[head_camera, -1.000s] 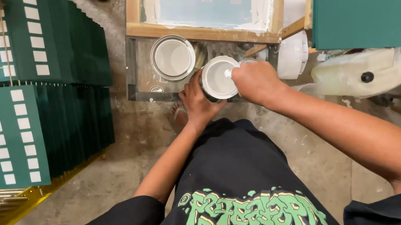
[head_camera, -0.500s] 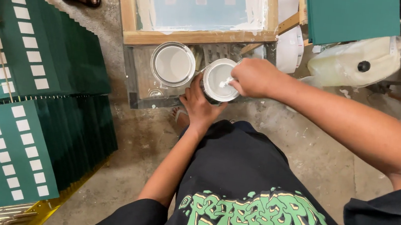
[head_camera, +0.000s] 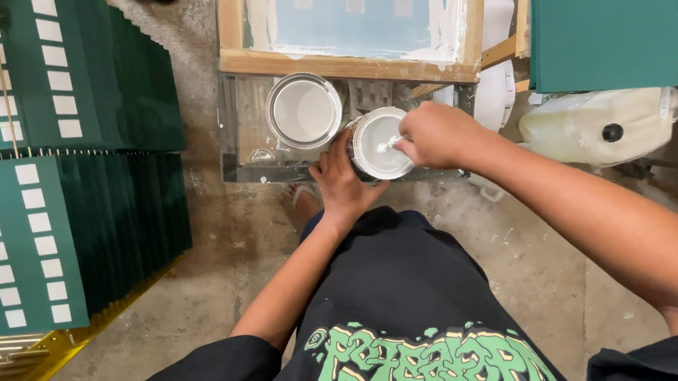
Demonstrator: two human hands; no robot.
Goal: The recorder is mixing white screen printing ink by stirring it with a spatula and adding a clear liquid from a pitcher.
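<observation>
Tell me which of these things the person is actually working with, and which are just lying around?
In use:
- left hand steadying the can of white paint
- right hand holding a stirring tool, mostly hidden, in that can

Lying about:
- second open can, beside the first
- wooden-framed screen
- fanned green printed sheets
- whitish plastic jug
- green board

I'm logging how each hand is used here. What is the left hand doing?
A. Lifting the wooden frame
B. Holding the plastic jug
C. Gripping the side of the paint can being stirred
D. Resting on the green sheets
C: the left hand wraps the paint can from below while the right hand works over its open top.
</observation>
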